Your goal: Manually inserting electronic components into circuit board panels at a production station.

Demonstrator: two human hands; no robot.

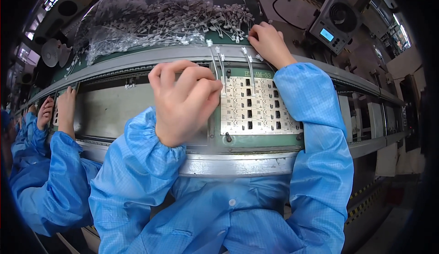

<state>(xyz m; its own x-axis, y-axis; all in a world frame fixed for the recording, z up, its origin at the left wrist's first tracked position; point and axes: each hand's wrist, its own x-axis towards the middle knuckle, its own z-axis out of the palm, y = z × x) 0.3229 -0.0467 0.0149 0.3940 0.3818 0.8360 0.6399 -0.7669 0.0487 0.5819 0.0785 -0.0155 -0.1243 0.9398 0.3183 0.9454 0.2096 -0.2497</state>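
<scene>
My left hand (185, 99) is closed in a pinch at the left edge of a panel of small white circuit boards (263, 112). Its fingertips grip a short white connector cable (223, 69), whose upper end leans toward the far rail. Another white cable (250, 66) stands from the panel farther right. The panel, with rows of black parts, lies in a green fixture (270, 141). Beyond the far rail, my right hand (270, 43) has its fingers curled together near the loose cables; whatever is between its fingertips is hidden.
A large clear plastic bag (109, 25) and a heap of white connector cables (183, 23) lie behind the metal rail (151, 55). A device with a lit screen (326, 34) stands at the far right. At the left, a co-worker's hand (66, 110) is over the same line.
</scene>
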